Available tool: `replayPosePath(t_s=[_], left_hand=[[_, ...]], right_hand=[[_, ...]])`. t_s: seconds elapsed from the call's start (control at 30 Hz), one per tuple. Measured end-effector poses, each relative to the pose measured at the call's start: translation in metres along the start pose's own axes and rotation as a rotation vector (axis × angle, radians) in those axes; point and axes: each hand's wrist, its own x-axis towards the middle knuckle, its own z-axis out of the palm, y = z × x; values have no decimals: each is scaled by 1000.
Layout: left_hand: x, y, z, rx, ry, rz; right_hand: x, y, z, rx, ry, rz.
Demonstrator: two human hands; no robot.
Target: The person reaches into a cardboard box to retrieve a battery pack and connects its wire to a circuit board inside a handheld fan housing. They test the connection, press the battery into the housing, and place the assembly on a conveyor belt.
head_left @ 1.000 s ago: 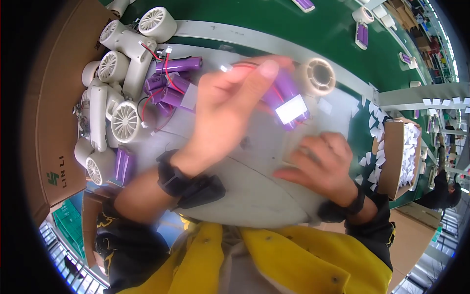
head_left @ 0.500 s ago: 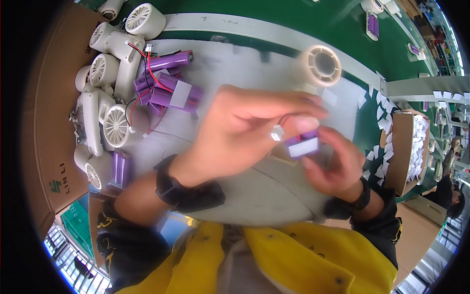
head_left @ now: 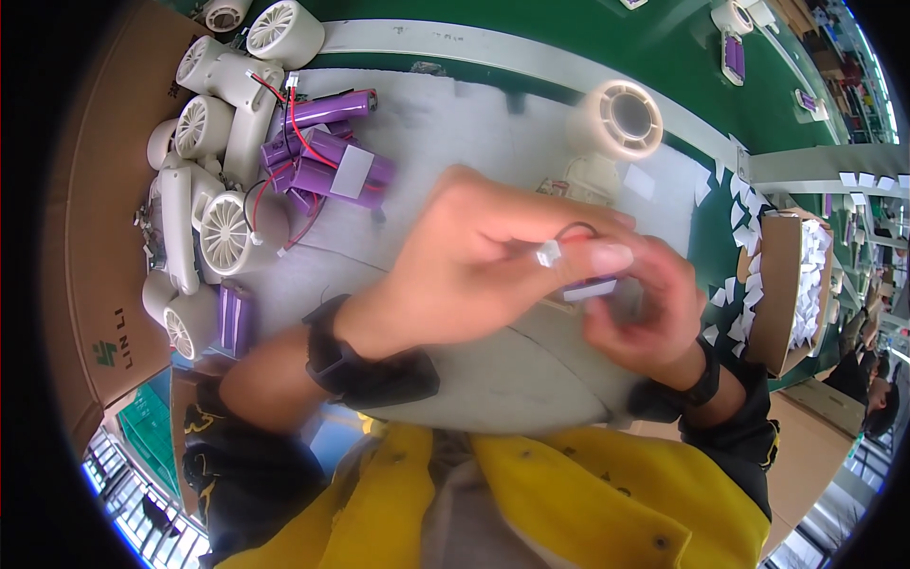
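Purple battery [head_left: 590, 288] in pinch of left hand [head_left: 483, 270] and right hand [head_left: 654, 308], room before mat's far edge [head_left: 398, 82]

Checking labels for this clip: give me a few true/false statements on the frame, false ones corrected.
1. The left hand and right hand meet at a pack. True.
2. The plug by the left hand is black. False: the plug is white.
3. Loose packs lie beside white fans. True.
4. The box of slips stands left of the hands. False: the box is to their right.
5. The right wrist wears a black band. True.
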Motion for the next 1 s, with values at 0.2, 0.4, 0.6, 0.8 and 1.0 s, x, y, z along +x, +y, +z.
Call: replayPosePath(t_s=[0.2, 0.4, 0.6, 0.8, 1.0], left_hand=[[1, -5, 7, -192, 121, -48], [2, 2, 4, -145, 66, -73], [9, -13, -4, 280, 50, 311], [4, -21, -5, 578, 150, 34], [4, -22, -5, 479, 45, -112]], right_hand=[[-5, 8, -1, 107, -11, 40], [-2, 8, -7, 361, -60, 106], [-2, 9, -11, 426, 54, 215], [11, 17, -24, 716, 377, 549], [4, 23, -17, 1031, 339, 581]])
